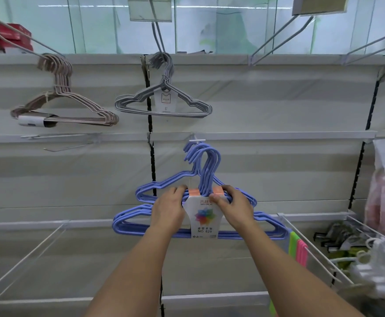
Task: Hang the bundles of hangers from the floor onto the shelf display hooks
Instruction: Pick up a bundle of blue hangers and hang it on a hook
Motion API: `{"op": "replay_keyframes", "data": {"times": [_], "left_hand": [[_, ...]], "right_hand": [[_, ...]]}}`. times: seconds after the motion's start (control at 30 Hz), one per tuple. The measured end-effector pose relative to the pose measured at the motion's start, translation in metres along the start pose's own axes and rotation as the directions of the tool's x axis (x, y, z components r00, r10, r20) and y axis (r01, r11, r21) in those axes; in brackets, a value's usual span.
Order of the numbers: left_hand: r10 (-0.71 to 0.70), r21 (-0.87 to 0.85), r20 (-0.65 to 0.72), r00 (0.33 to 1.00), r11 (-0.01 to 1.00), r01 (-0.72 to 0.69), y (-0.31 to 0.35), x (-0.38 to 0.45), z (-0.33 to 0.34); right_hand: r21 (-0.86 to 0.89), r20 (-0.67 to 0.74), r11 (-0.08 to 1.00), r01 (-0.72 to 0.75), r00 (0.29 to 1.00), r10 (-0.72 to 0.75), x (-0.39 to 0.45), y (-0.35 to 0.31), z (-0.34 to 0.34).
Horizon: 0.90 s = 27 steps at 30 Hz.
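Now you hold the blue hanger bundle (200, 216) with both hands, left hand (167, 208) and right hand (231, 205), fingers curled round its shoulders either side of the paper label (204, 217). Its necks reach up to the white display hook (197, 141); whether they are seated is unclear. Likely light and stiff but slick, so grip near the label.
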<state>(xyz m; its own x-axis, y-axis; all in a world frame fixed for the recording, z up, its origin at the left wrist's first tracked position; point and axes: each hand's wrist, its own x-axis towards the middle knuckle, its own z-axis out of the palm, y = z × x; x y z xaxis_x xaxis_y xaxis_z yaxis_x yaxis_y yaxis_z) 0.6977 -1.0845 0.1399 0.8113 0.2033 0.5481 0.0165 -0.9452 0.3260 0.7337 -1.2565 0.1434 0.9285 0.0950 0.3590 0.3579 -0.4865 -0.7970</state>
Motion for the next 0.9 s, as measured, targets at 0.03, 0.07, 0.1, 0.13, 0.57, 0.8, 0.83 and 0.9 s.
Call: {"op": "replay_keyframes", "data": {"times": [0.03,0.07,0.1,0.13,0.57,0.8,0.83,0.9], "left_hand": [[0.001,-0.003,-0.004,1.000,1.000,-0.001,-0.001,0.002,0.000],[0.001,-0.004,-0.011,1.000,1.000,-0.001,-0.001,0.003,0.000],[-0.002,-0.004,-0.014,1.000,1.000,0.002,-0.003,0.005,0.001],[-0.007,-0.008,-0.010,1.000,1.000,0.007,-0.004,0.007,0.001],[-0.179,-0.826,0.299,0.937,0.443,0.348,0.020,0.038,-0.030],[-0.213,-0.897,0.114,0.970,0.399,0.193,0.048,0.063,-0.021],[-0.236,-0.874,0.091,0.968,0.447,0.191,0.047,0.063,-0.017],[-0.290,-0.753,0.092,0.953,0.605,0.257,0.040,0.057,-0.009]], "right_hand": [[0.000,-0.009,1.000,0.001,1.000,-0.001,0.001,-0.001,0.000],[0.002,-0.007,1.000,0.001,1.000,-0.001,0.001,-0.003,0.000],[0.001,-0.002,1.000,0.002,1.000,-0.002,0.003,-0.003,0.000],[-0.006,0.002,1.000,0.001,1.000,-0.001,0.005,-0.003,0.001],[-0.209,0.012,0.977,-0.043,0.999,0.046,0.015,-0.005,0.005],[-0.191,0.048,0.981,-0.039,0.998,0.049,0.030,-0.003,0.014],[-0.196,0.056,0.980,-0.040,0.997,0.052,0.032,-0.002,0.015],[-0.201,0.071,0.979,-0.044,0.996,0.059,0.039,0.000,0.017]]}}
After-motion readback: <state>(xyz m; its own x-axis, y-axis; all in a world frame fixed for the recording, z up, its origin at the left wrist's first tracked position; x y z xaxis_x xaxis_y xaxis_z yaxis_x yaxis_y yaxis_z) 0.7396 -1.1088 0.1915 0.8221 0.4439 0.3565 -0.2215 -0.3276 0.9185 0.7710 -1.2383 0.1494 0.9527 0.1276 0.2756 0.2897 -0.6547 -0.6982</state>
